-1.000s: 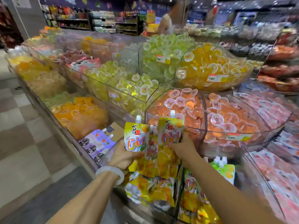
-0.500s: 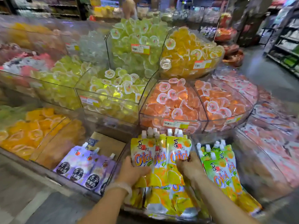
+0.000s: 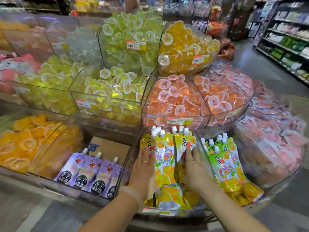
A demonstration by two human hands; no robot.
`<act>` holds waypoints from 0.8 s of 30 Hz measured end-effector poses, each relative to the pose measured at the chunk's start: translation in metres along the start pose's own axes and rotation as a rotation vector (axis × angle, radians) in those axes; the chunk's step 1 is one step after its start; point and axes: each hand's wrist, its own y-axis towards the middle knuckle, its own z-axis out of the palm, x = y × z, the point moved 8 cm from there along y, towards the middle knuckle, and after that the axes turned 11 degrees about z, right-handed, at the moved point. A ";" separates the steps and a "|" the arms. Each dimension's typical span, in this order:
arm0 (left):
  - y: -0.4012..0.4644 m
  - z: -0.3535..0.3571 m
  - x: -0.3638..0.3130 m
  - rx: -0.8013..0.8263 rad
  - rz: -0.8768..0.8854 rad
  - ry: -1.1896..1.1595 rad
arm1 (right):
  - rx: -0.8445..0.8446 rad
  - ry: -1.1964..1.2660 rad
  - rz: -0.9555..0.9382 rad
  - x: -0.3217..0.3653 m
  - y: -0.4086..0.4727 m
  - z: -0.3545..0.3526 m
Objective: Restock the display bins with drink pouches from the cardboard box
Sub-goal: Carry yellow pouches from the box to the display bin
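Both hands lie flat with straight fingers on the orange drink pouches (image 3: pixel 168 158) in the front clear bin (image 3: pixel 173 212): left hand (image 3: pixel 143 171) at their left edge, right hand (image 3: pixel 194 171) at their right. Behind, tiered bins hold jelly cups (image 3: pixel 177 97); a store aisle (image 3: pixel 260 67) runs beyond.

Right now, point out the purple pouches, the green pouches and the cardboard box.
purple pouches (image 3: pixel 87 173): head view, front of a middle pouch.
green pouches (image 3: pixel 224 161): head view, printed front of the top pouch.
cardboard box (image 3: pixel 113 148): head view, bare brown flap.

Tiered clear display bins (image 3: pixel 197 210) of yellow pouches (image 3: pixel 167 158), purple pouches (image 3: pixel 87 173), jelly cups (image 3: pixel 177 101).
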 end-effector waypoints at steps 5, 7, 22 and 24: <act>0.000 -0.001 0.004 0.103 0.027 0.224 | -0.006 -0.201 -0.139 -0.006 0.007 -0.002; 0.002 -0.003 0.004 0.131 -0.012 0.267 | -0.010 -0.245 -0.163 -0.006 0.006 0.000; 0.019 -0.019 -0.075 0.026 0.179 0.493 | -0.045 -0.089 -0.252 0.003 -0.010 -0.026; 0.028 -0.024 -0.102 0.006 0.270 0.470 | -0.054 -0.078 -0.275 -0.006 -0.019 -0.045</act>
